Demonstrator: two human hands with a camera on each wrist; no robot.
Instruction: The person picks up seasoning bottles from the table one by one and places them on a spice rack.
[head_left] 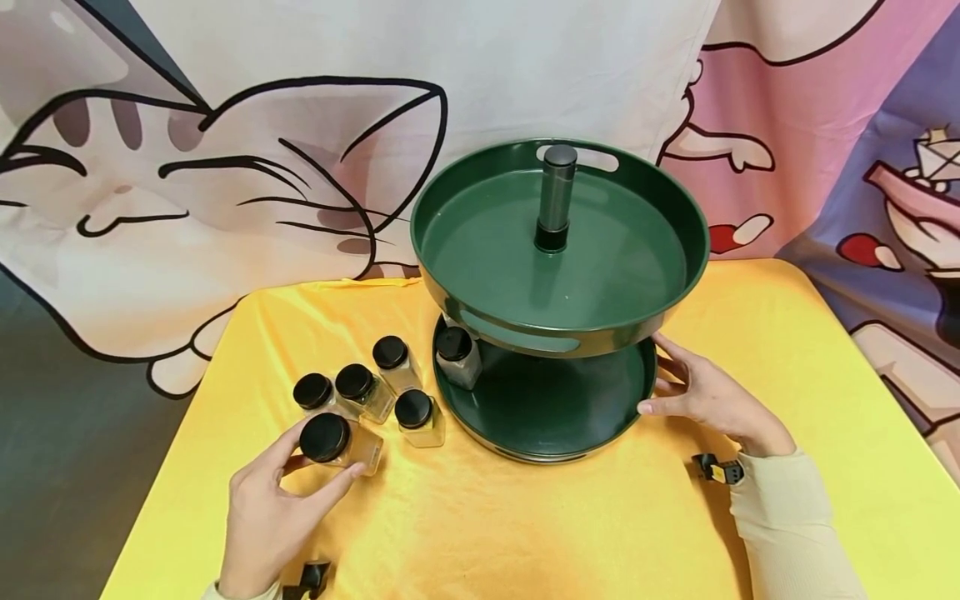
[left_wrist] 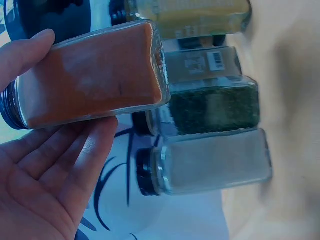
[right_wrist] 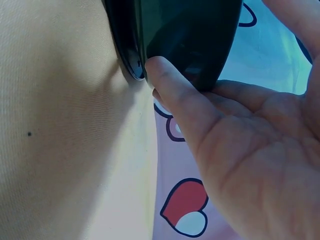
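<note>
My left hand (head_left: 262, 500) grips a square glass spice jar (left_wrist: 95, 75) of orange-brown powder, black lid tilted toward me, thumb on one side and fingers on the other. Just beyond it stand several more black-lidded jars, among them one with green flakes (left_wrist: 215, 107) and one with pale contents (left_wrist: 215, 162). A two-tier green turntable stand fills the middle. On its lower tray (head_left: 555, 408) a jar (head_left: 460, 371) stands at the left side. My right hand (head_left: 708, 396) touches that tray's right rim with extended fingers and thumb.
The stand's upper tray (head_left: 487, 250) overhangs the lower one, with a post (head_left: 557, 196) rising from its centre. A yellow cloth (head_left: 480, 533) covers the table. Behind hangs a cartoon-printed curtain (head_left: 315, 167). Small black devices sit at both wrists.
</note>
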